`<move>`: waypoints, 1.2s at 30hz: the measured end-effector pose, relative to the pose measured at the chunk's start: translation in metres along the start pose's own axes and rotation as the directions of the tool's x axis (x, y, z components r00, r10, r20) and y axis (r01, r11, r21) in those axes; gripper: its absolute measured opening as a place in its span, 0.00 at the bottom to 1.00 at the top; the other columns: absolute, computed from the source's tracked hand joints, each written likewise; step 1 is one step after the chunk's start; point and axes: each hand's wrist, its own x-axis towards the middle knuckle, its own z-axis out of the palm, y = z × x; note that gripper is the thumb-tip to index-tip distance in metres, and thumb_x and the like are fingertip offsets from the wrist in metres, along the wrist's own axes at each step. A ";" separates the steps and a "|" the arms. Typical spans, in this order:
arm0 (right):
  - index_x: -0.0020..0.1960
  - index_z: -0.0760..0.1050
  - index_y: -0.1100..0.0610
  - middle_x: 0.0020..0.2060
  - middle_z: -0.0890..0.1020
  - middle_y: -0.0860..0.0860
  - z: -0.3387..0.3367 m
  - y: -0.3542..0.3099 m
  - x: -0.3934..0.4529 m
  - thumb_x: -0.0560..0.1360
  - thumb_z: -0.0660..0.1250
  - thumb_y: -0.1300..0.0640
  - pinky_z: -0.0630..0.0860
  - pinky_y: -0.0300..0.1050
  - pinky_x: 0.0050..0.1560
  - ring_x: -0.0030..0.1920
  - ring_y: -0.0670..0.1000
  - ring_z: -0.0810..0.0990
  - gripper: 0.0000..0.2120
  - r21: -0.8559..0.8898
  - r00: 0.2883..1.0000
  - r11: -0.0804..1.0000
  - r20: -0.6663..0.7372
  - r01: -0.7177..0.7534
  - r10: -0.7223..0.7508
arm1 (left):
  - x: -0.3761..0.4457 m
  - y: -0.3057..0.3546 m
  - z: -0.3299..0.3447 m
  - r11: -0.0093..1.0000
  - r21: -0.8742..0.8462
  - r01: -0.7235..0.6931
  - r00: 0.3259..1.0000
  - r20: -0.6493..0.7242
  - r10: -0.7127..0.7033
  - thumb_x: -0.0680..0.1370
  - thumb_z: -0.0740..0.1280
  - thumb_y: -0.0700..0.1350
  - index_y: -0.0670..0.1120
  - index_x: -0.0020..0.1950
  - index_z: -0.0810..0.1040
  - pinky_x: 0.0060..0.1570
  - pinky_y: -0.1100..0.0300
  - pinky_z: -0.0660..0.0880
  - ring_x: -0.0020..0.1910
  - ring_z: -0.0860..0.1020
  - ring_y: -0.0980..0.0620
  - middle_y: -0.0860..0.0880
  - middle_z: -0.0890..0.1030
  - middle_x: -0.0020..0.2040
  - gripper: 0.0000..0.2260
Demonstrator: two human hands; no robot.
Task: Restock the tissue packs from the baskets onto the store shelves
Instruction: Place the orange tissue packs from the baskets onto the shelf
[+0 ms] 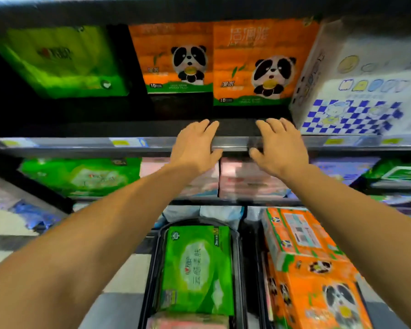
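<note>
Two orange panda tissue packs stand side by side on the upper shelf, one at the left (176,60) and one at the right (261,65). My left hand (196,146) and my right hand (279,148) hover empty just in front of that shelf's front rail (235,143), fingers straight and spread, below the right orange pack. Down by my arms, a black basket (157,257) holds a green tissue pack (197,269). A second basket to its right carries stacked orange panda packs (313,269).
A green pack (57,60) sits at the left of the upper shelf, with a dark gap between it and the orange packs. A white and blue checked pack (356,91) fills the right. The shelf below holds green (81,176) and pink packs (249,181).
</note>
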 end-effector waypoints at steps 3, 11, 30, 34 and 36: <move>0.74 0.66 0.62 0.68 0.73 0.61 0.000 -0.013 -0.042 0.75 0.65 0.46 0.56 0.53 0.74 0.69 0.61 0.68 0.32 0.080 1.000 0.997 0.030 -0.004 0.001 | -0.048 0.009 -0.004 0.992 -0.122 0.023 1.000 0.018 -0.021 0.75 0.64 0.55 0.43 0.75 0.68 0.71 0.48 0.63 0.71 0.68 0.40 0.40 0.70 0.72 0.30; 0.73 0.68 0.62 0.69 0.73 0.61 0.019 -0.028 -0.176 0.74 0.67 0.46 0.62 0.55 0.71 0.69 0.63 0.69 0.32 0.150 0.975 0.985 0.218 -0.081 0.047 | -0.159 0.043 -0.008 0.952 -0.301 0.063 0.986 0.167 -0.013 0.77 0.67 0.51 0.46 0.75 0.68 0.70 0.51 0.63 0.71 0.67 0.42 0.43 0.71 0.73 0.27; 0.75 0.67 0.60 0.71 0.70 0.61 0.122 0.121 -0.294 0.71 0.61 0.42 0.62 0.55 0.73 0.73 0.62 0.66 0.37 0.264 0.779 0.853 0.582 -0.451 0.232 | -0.211 0.207 0.128 0.950 -0.283 0.131 0.865 0.501 0.030 0.77 0.65 0.61 0.49 0.79 0.59 0.72 0.53 0.58 0.76 0.60 0.45 0.47 0.59 0.79 0.35; 0.71 0.71 0.61 0.65 0.75 0.61 0.149 0.192 -0.295 0.72 0.69 0.48 0.74 0.59 0.62 0.63 0.63 0.73 0.31 0.329 0.783 0.804 0.571 -0.495 0.249 | -0.192 0.250 0.175 0.969 -0.223 0.108 0.887 0.462 0.007 0.75 0.69 0.59 0.46 0.76 0.65 0.63 0.49 0.71 0.68 0.70 0.42 0.45 0.67 0.74 0.33; 0.71 0.70 0.61 0.64 0.75 0.61 0.164 0.221 -0.289 0.72 0.73 0.53 0.73 0.56 0.64 0.64 0.63 0.72 0.30 0.332 0.801 0.826 0.558 -0.456 0.218 | -0.181 0.265 0.198 0.973 -0.193 0.127 0.866 0.499 -0.014 0.74 0.69 0.58 0.49 0.77 0.61 0.66 0.49 0.69 0.69 0.66 0.43 0.47 0.63 0.76 0.35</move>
